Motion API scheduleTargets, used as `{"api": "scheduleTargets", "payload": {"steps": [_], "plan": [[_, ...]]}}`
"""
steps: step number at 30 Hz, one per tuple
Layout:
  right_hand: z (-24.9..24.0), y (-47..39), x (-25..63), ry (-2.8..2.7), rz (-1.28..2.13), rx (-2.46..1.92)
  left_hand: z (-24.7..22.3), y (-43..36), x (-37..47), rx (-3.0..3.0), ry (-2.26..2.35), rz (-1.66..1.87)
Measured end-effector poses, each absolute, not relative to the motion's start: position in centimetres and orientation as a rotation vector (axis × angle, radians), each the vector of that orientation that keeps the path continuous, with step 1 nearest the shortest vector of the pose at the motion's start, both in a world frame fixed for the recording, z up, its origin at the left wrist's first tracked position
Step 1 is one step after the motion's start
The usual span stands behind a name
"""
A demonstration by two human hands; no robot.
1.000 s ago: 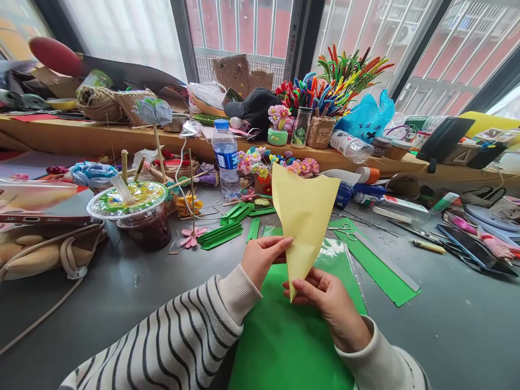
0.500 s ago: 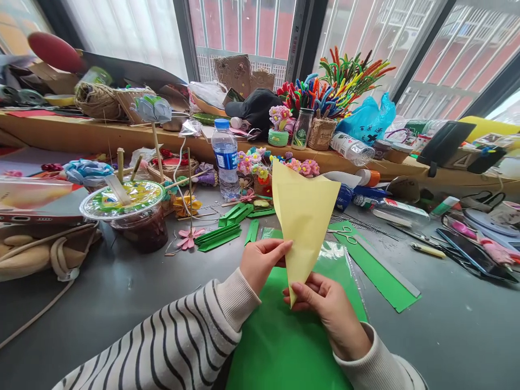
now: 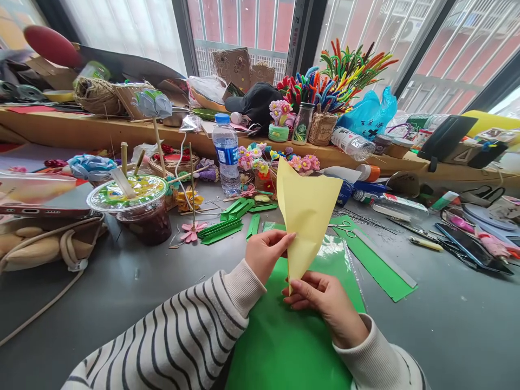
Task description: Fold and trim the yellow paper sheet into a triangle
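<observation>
A folded sheet of yellow paper, cone-like with its point downward, is held up between both hands. My left hand pinches its left edge about midway up. Lower down, my right hand grips the pointed tip between thumb and fingers. Beneath them lies green paper in a clear plastic sleeve. Folded green paper strips rest beyond my left hand. To the right are small scissors and a ruler on a green paper strip.
A lidded drink cup stands at left, with a pink paper flower beside it. A water bottle stands behind. A phone and a cutter lie at right. Pipe cleaners crowd the back ledge.
The view has shifted slightly. Both hands still hold the yellow paper in nearly the same places, and its left fold has opened a little wider.
</observation>
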State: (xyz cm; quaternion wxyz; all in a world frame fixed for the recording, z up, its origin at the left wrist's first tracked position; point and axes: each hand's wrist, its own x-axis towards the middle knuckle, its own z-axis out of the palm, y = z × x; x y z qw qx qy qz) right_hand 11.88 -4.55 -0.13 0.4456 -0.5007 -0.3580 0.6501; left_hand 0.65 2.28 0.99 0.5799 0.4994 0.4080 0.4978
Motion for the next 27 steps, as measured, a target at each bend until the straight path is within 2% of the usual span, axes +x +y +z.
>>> {"api": "scheduleTargets", "payload": {"steps": [27], "plan": [[0.41,-4.82,11.70,-0.835,1.629,-1.244,1.50,2.25,0.64,1.149,0.958,1.184]]}}
